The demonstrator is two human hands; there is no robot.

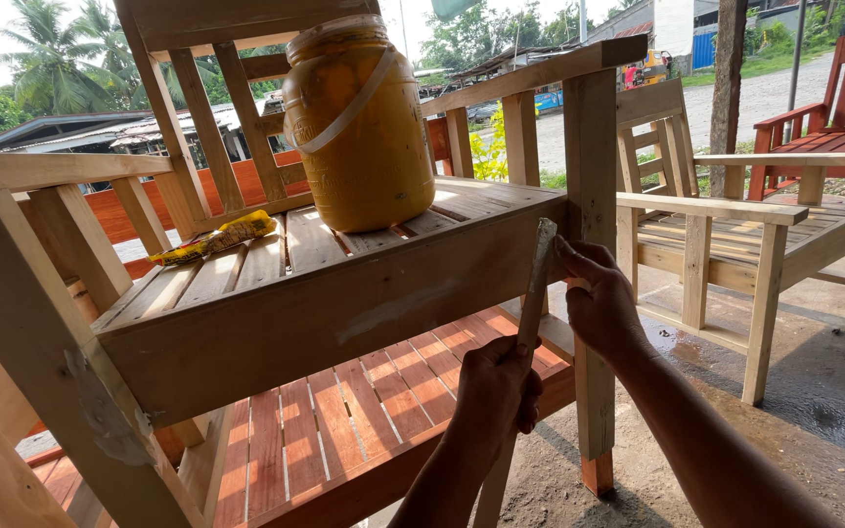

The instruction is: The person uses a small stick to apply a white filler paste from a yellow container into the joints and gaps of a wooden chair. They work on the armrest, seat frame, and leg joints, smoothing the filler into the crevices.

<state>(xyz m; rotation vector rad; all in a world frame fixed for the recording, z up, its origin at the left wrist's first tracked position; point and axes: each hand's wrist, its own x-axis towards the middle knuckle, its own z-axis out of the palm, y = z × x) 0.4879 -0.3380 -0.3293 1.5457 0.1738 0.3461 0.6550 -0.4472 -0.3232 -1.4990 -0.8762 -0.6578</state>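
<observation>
The left hand (494, 391) grips a flat wooden stick (532, 311) against the unpainted chair's (344, 313) front corner; right hand (599, 303) fingers curl round the chair leg (591, 176). Jolting the chair could tip the yellow jar (359, 122) on its seat — likely messy.

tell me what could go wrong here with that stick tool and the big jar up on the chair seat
The jar of yellow stuff stands on the slatted seat of the raised chair; hard pushes on the frame might rock or tip it. The right hand braces the chair leg close to the tip of the flat stick held by the left hand, so a slip could jab its fingers. The yellow packet lies loose and might slide off.
</observation>
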